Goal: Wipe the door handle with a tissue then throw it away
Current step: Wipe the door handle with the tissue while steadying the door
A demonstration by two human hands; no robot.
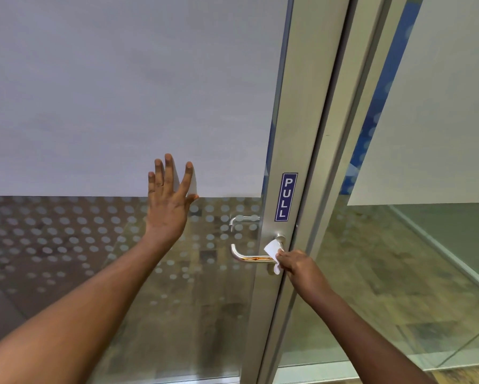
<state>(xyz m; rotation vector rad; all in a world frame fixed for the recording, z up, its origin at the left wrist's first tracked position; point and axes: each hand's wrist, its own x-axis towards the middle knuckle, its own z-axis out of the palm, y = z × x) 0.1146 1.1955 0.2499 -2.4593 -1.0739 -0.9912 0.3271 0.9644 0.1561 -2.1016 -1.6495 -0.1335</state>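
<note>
Right hand [293, 263] pinches a crumpled white tissue [271, 249] against the rust-smeared handle [246, 257].

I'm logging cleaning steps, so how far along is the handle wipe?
Done: the tissue is out and in the right hand, already pressed on the door handle near the frame end. In hand: the wiping, while the left hand lies flat on the glass door. Left: a brownish streak shows on the bar, and the tissue is not thrown away. No bin is in view.
</note>
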